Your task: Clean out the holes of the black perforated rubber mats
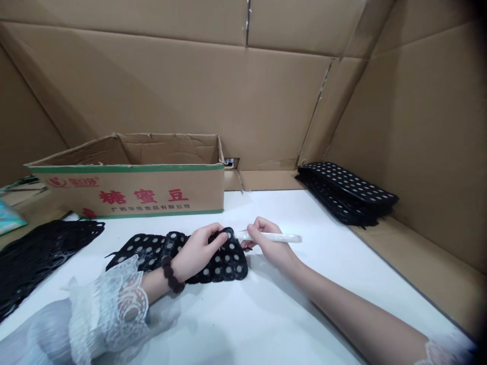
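A black quilted pad with rows of pale grey dots lies across the white table, with a fold or seam near its middle. My left hand grips it near its upper right edge, thumb on top; the fingertips are partly hidden. In my right hand is a slim white pen-like tool, held between thumb and fingers. Its tip points left and meets the pad's corner close to my left thumb; the exact kind of tip is too small to tell. A short black strap end sticks out below my right fingers.
An open cardboard box with red lettering stands at the back left. Black pieces are piled at the left. A stack of dotted black pads sits at the back right. Cardboard walls enclose the white table.
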`<state>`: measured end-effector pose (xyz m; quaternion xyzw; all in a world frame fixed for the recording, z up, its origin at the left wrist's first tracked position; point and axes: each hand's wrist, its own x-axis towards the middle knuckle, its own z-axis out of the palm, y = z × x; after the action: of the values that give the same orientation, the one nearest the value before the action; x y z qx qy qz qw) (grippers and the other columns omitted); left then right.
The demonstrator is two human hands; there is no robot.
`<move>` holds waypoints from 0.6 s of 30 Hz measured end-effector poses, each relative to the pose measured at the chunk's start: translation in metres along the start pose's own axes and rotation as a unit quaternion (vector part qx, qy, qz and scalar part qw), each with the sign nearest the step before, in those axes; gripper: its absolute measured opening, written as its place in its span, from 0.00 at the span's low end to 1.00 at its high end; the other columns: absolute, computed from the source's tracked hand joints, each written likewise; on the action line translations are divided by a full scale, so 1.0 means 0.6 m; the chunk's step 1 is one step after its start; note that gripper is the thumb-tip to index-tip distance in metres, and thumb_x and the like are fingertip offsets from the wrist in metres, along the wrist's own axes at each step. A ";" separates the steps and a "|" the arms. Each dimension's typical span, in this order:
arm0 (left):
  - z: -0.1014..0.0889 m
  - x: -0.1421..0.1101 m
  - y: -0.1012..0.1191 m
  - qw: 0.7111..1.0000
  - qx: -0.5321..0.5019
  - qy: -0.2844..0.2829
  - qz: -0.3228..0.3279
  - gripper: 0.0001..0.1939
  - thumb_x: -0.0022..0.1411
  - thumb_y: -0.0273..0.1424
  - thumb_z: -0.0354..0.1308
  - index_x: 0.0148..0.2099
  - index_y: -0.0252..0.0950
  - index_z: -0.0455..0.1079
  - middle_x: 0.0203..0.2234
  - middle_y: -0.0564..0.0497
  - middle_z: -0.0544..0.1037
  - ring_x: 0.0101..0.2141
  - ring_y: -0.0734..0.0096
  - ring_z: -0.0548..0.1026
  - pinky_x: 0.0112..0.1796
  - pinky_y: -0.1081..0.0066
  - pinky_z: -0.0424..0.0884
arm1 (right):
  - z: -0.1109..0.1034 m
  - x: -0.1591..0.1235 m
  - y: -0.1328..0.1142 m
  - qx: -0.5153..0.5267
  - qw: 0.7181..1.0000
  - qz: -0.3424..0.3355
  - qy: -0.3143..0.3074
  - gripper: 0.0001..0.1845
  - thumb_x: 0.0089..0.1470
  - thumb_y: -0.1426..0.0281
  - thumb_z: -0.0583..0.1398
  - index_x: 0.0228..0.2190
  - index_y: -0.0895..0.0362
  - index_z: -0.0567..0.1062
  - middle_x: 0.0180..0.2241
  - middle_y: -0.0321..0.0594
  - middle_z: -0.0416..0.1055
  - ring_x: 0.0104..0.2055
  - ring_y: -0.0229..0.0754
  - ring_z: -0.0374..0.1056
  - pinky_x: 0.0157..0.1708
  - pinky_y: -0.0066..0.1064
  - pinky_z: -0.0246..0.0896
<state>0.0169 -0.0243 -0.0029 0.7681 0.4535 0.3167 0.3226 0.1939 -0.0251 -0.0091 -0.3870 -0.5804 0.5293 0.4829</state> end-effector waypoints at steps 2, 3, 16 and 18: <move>-0.001 0.000 -0.001 1.000 0.006 -0.006 0.008 0.12 0.60 0.36 0.42 0.31 0.34 0.61 0.27 0.54 0.68 0.30 0.72 0.65 0.33 0.73 0.60 | 0.000 0.000 0.001 -0.011 1.000 0.005 0.002 0.15 0.48 0.61 0.54 0.20 0.56 0.56 0.17 0.30 0.64 0.25 0.37 0.68 0.25 0.27 0.61; -0.001 0.000 -0.001 1.000 0.008 -0.008 0.012 0.12 0.60 0.35 0.42 0.32 0.34 0.61 0.27 0.53 0.68 0.31 0.72 0.65 0.34 0.73 0.60 | 0.000 -0.001 0.001 -0.018 1.000 0.009 0.001 0.15 0.48 0.60 0.54 0.20 0.56 0.56 0.17 0.31 0.64 0.25 0.37 0.68 0.25 0.27 0.61; 0.005 -0.001 -0.008 1.000 0.010 -0.004 0.000 0.11 0.60 0.33 0.41 0.30 0.34 0.60 0.26 0.53 0.67 0.29 0.72 0.64 0.32 0.73 0.59 | 0.026 -0.008 0.018 -0.381 0.922 -0.073 0.006 0.08 0.52 0.63 0.48 0.26 0.54 0.57 0.19 0.33 0.62 0.20 0.35 0.58 0.21 0.26 0.48; 0.007 0.001 -0.011 1.000 0.005 0.003 -0.010 0.11 0.59 0.33 0.42 0.29 0.34 0.59 0.25 0.54 0.65 0.28 0.72 0.63 0.31 0.73 0.59 | 0.034 -0.003 0.019 -0.434 0.897 -0.087 0.015 0.07 0.53 0.64 0.46 0.27 0.54 0.56 0.18 0.33 0.60 0.18 0.35 0.56 0.20 0.26 0.46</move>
<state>0.0172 -0.0223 -0.0102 0.7641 0.4637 0.3134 0.3208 0.1738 -0.0301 -0.0198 -0.5137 -0.7767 0.1754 0.3197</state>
